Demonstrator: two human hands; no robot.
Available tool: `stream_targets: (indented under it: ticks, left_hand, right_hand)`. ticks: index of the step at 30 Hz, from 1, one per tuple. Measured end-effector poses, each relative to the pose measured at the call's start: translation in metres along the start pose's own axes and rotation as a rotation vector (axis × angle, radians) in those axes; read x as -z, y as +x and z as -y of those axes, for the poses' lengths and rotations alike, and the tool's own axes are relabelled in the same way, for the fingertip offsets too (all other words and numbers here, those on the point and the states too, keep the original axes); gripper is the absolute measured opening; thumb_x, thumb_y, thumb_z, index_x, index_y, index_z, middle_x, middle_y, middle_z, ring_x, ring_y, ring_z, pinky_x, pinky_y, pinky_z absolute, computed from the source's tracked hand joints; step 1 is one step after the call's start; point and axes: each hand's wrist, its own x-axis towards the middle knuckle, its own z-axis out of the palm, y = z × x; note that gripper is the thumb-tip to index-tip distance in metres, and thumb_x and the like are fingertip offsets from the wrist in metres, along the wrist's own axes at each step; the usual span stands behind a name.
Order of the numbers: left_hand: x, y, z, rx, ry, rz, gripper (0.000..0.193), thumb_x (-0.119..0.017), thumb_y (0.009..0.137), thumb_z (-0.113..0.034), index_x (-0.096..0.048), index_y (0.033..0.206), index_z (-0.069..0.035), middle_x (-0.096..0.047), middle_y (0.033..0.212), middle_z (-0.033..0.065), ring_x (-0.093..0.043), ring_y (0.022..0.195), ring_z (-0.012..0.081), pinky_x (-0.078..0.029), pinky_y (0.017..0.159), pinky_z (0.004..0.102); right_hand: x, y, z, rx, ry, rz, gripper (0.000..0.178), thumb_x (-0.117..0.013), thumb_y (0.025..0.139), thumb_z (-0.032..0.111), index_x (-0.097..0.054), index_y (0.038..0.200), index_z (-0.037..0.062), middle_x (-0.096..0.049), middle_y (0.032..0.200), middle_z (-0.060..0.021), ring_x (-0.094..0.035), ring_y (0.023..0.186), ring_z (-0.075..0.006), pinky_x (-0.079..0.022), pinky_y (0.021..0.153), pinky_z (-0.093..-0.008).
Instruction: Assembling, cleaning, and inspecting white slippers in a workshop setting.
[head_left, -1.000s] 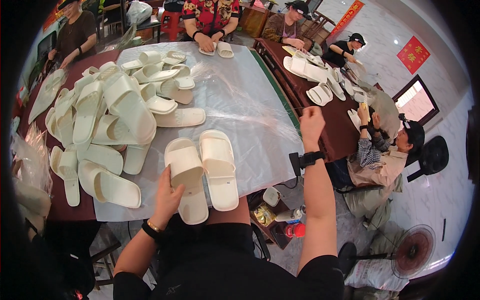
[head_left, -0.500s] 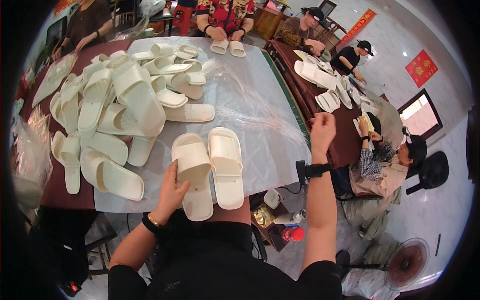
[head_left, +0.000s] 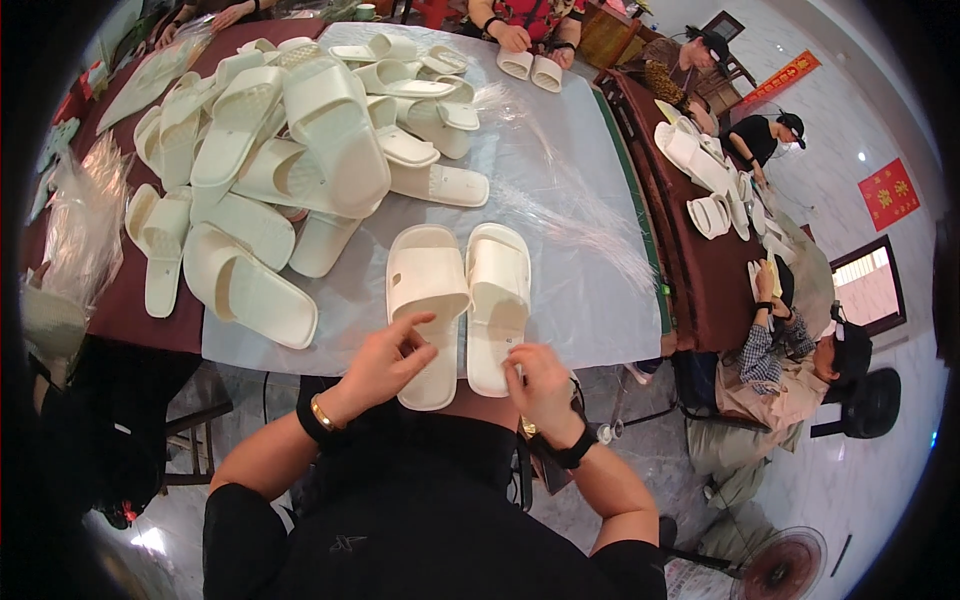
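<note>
Two cream slide slippers lie side by side at the table's near edge, toes pointing away from me. My left hand [head_left: 388,362] is over the footbed of the left slipper [head_left: 428,275], its fingers bent but apart, with nothing visible in them. My right hand [head_left: 545,388] is at the heel half of the right slipper [head_left: 497,275], beside its right rim. Thumb and forefinger are pinched together there; what they hold, if anything, is too small to make out. A small dark mark shows on the right slipper's footbed. Part of the left footbed is hidden behind my left hand.
A heap of similar slippers [head_left: 335,140] covers the table's left side. Clear plastic wrapping [head_left: 565,225] lies on the pale sheet [head_left: 590,320]. Across the table a person handles two slippers [head_left: 530,68]. More people sit at a brown table [head_left: 700,280] on the right, with slippers on it.
My right hand has come down from its raised place at the right to the right slipper. My left hand has shifted from the left slipper's side onto its footbed. The view has shifted.
</note>
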Motion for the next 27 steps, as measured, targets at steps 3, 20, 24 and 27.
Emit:
stream_targets:
  ticks: [3, 20, 24, 27]
  left_hand:
    - [-0.003, -0.005, -0.005, 0.013, -0.03, 0.085, 0.042, -0.067, 0.086, -0.012, -0.055, 0.124, -0.002, -0.06, 0.076, 0.0043, -0.057, 0.062, 0.0132, -0.047, 0.06, 0.0262]
    - [-0.012, -0.018, 0.003, -0.187, 0.487, 0.462, 0.018, -0.068, 0.082, -0.021, -0.071, 0.085, -0.004, -0.066, 0.076, 0.0151, -0.065, 0.073, 0.0323, -0.052, 0.067, 0.0381]
    - [-0.014, -0.017, 0.002, -0.032, 0.388, 0.532, 0.022, -0.067, 0.084, -0.023, -0.072, 0.086, -0.001, -0.068, 0.073, 0.014, -0.067, 0.066, 0.0266, -0.052, 0.063, 0.0351]
    - [-0.015, -0.016, -0.004, 0.106, 0.332, 0.607, 0.024, -0.066, 0.085, -0.024, -0.072, 0.088, -0.001, -0.069, 0.071, 0.0125, -0.067, 0.062, 0.0223, -0.052, 0.061, 0.0337]
  right_hand:
    - [-0.013, -0.018, 0.015, 0.003, 0.07, 0.12, 0.018, -0.069, 0.073, -0.001, -0.058, 0.087, 0.0034, -0.062, 0.087, -0.0115, -0.061, 0.078, -0.0307, -0.05, 0.067, -0.0378]
    - [-0.01, -0.042, 0.03, -0.072, 0.13, 0.207, 0.016, -0.07, 0.072, 0.001, -0.057, 0.082, 0.0037, -0.059, 0.078, -0.0109, -0.058, 0.073, -0.0307, -0.047, 0.063, -0.0393]
    - [-0.009, -0.044, 0.03, -0.075, 0.132, 0.214, 0.015, -0.07, 0.072, 0.002, -0.057, 0.081, 0.0038, -0.058, 0.077, -0.0109, -0.058, 0.072, -0.0306, -0.047, 0.063, -0.0393]
    - [-0.008, -0.045, 0.029, -0.08, 0.129, 0.225, 0.015, -0.07, 0.073, 0.002, -0.057, 0.081, 0.0038, -0.058, 0.077, -0.011, -0.058, 0.072, -0.0307, -0.047, 0.063, -0.0394]
